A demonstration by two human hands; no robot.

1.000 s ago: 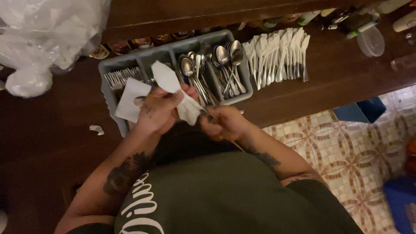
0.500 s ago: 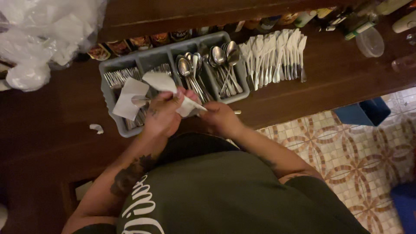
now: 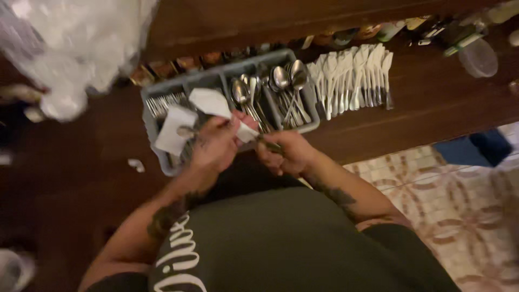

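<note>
At the far left a bulky clear plastic bag (image 3: 70, 48) sits on the dark wooden table (image 3: 81, 178), with a small white scrap (image 3: 135, 164) lying alone on the wood below it; next comes the grey cutlery tray (image 3: 154, 97), its left compartment holding forks (image 3: 165, 103) and a loose white napkin (image 3: 174, 130) draped over its near edge; the left hand (image 3: 216, 143) is held over the tray's near rim, its fingers closed around a white napkin (image 3: 216, 104) whose free end fans up and out above the knuckles; just to the right, close to touching it, the right hand (image 3: 286, 154) has its fingers curled shut on the handle of a piece of cutlery (image 3: 268, 144), which runs toward the napkin in the left hand, though blur hides which kind of utensil it is; behind both hands the tray's middle and right compartments hold spoons (image 3: 281, 81), bowls toward the far wall; just beside the tray on the right, a row of napkin-wrapped cutlery rolls (image 3: 354, 78) lies side by side on the table; farther right, near the back edge, stands a clear plastic container (image 3: 478, 57), and below the table edge the patterned tile floor (image 3: 459, 200) shows.
</note>
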